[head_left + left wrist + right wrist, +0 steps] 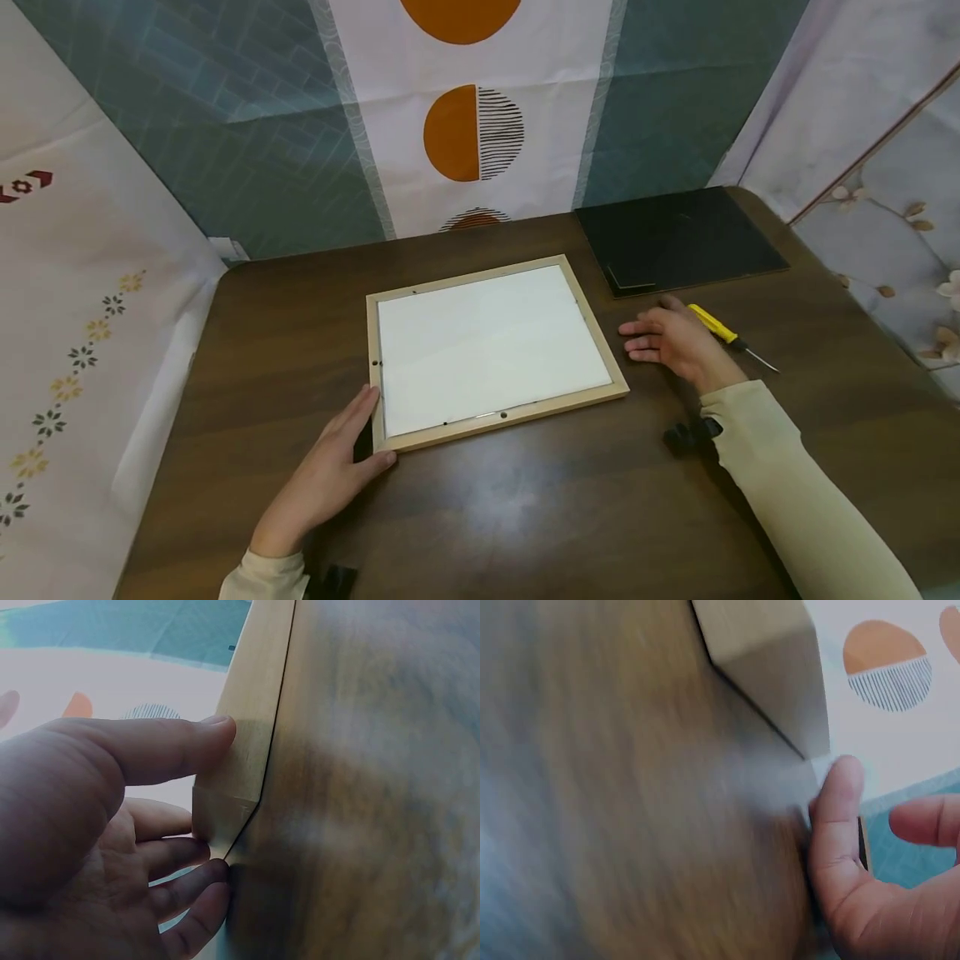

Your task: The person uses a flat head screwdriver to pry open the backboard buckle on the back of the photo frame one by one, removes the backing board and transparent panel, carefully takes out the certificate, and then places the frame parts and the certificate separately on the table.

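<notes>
A light wooden picture frame [498, 421] with a white panel [487, 350] inside it lies flat on the brown table. My left hand [326, 475] holds its near left corner, thumb on the front edge and fingers along the left side. The left wrist view shows the thumb [217, 739] against the wood. To the right of the frame, my right hand [678, 342] is apart from it, fingers loosely extended and nothing held. Just beyond that hand lies a screwdriver [712, 322] with a yellow handle, its shaft pointing right.
A black board [675, 237] lies at the back right of the table [285, 333]. Patterned cloth [285, 125] hangs behind the table, and more cloth hangs on both sides. A dark device [690, 433] sits at my right wrist.
</notes>
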Motion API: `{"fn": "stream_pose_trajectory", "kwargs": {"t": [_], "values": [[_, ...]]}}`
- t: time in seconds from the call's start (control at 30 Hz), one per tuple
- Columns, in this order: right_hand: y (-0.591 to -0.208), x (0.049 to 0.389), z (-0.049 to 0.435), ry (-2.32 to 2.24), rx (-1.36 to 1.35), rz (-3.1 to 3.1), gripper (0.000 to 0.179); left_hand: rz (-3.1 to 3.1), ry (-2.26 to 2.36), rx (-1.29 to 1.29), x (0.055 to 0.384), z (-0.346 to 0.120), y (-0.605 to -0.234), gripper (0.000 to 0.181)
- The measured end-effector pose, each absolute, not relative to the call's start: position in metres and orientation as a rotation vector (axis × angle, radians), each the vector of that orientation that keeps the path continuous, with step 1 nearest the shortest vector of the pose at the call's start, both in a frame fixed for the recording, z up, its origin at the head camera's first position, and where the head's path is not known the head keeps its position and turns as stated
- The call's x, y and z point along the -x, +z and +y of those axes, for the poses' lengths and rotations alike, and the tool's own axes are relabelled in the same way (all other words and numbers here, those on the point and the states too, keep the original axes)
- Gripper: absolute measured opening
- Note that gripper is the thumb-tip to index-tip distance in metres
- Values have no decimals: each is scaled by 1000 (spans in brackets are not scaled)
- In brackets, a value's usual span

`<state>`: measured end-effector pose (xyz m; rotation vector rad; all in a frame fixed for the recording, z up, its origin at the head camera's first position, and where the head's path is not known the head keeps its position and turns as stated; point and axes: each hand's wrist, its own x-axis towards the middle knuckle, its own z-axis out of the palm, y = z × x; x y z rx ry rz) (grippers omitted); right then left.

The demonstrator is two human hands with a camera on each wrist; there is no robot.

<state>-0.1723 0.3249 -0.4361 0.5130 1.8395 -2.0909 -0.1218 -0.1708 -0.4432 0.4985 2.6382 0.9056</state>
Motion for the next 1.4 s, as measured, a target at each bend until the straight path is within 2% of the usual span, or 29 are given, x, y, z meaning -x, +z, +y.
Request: {"fn": "stream_pose_trajectory", "kwargs": {"t": [0.2,0.3,0.73,1.1,1.4], "values": [[-434,169,309,-1807,-342,2039,61,2642,919,-491,125,-171,-443,89],[-433,169,302,-1680,-286,2132,55,2636,929,-479,125,-172,-443,88],[-435,169,285,-1495,-99,2208,71,2635,1046,-448,118,-180,-443,75],[-434,165,283,-1396,-65,2293,71,2713,936,-514,117,-166,-444,66],[-434,163,277,-1412,-1,2313,70,2738,917,-450,114,-162,-441,66]]}}
